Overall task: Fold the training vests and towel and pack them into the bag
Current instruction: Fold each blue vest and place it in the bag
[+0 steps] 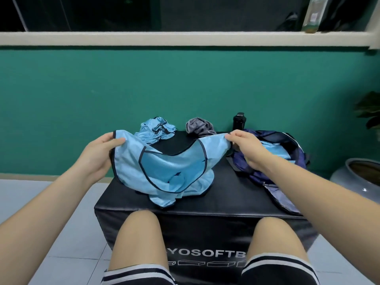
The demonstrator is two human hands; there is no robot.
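Note:
A light blue training vest [174,171] with dark trim hangs stretched between my hands above a black padded box [205,204]. My left hand [100,155] grips its left shoulder and my right hand [244,145] pinches its right shoulder. The vest's lower part rests crumpled on the box top. Behind it lie another crumpled blue vest [154,130] and a bunched grey towel [199,126]. The dark blue bag [285,149] lies open on the box's right side, with light blue cloth [273,150] inside it.
A black bottle [239,121] stands behind the bag against the green wall. A grey ceramic pot [357,177] sits on the floor at the right, with a plant [370,110] above it. My knees [139,233] are in front of the box.

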